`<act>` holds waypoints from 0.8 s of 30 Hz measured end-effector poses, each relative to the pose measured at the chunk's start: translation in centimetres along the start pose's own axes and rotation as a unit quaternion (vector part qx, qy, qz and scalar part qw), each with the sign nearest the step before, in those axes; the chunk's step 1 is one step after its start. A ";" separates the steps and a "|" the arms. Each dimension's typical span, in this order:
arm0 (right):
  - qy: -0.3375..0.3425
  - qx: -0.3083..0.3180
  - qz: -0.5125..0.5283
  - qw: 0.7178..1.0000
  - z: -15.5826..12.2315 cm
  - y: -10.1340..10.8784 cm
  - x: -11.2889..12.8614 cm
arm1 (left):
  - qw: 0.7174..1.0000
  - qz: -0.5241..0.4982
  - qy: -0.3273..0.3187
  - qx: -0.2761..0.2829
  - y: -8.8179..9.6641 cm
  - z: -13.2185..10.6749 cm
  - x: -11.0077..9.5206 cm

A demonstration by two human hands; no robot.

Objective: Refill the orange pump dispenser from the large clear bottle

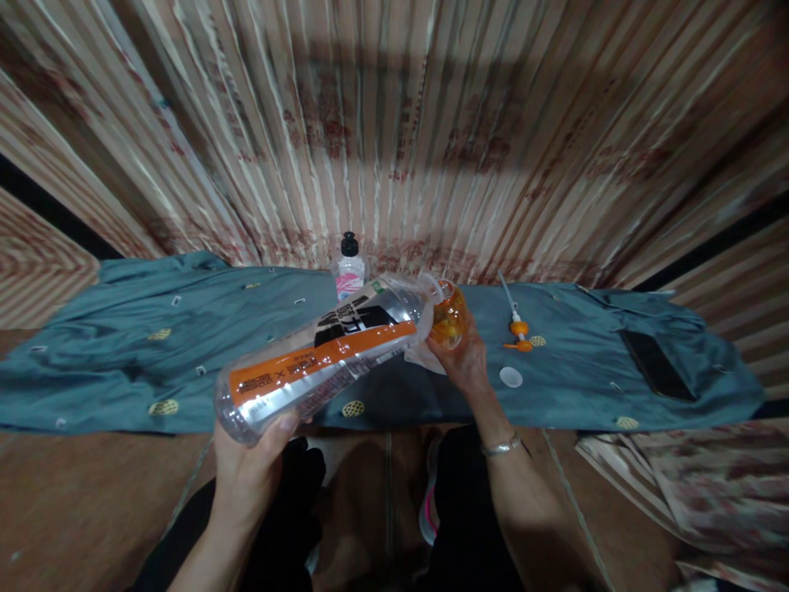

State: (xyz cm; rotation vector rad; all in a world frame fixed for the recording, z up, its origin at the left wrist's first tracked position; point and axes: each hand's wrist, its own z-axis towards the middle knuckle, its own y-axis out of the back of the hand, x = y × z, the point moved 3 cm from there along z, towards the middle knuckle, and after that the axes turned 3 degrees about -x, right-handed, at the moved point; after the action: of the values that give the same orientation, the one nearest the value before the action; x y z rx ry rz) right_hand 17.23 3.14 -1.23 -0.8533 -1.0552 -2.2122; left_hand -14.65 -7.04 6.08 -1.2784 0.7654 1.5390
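Observation:
A large clear plastic bottle [326,353] with an orange, silver and black label lies tilted across the middle of the head view. My left hand [256,460] is closed around its lower end. Its mouth end slopes up to the right and meets the neck of a small see-through orange bottle [449,316]. Around that orange bottle my right hand [465,362] is wrapped. Whether liquid passes between the two mouths I cannot tell. Below them lies something pale and partly hidden [425,359].
On the teal cloth [123,370] stands a small bottle with a black cap [350,271]. To the right lie an orange pump head [519,333] with its tube, a round white cap [510,377] and a black phone [657,364]. A striped curtain [394,123] hangs behind.

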 end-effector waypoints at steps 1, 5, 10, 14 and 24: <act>-0.001 -0.001 -0.001 1.000 0.0 0.0 0.0 | 1.000 -0.013 0.005 0.002 -0.1 0.0 0.0; -0.003 -0.004 -0.005 1.000 0.0 0.1 0.1 | 0.998 -0.051 0.016 0.017 -0.5 0.0 -0.3; 0.002 -0.007 -0.009 1.000 -0.1 -0.1 -0.2 | 0.997 -0.060 0.037 0.000 -0.1 -0.2 0.0; 0.001 -0.006 -0.006 1.000 -0.1 -0.1 -0.1 | 0.997 -0.065 0.041 0.003 0.0 -0.1 0.3; 0.039 -0.020 0.016 0.999 0.9 0.0 -0.2 | 0.993 -0.109 0.044 0.013 -0.4 -0.2 0.4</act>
State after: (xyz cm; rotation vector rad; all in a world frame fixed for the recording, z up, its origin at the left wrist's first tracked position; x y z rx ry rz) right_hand 17.65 3.89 -0.99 -0.7881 -0.9582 -2.2279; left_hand -14.25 -6.96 5.68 -1.3709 0.6751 1.3008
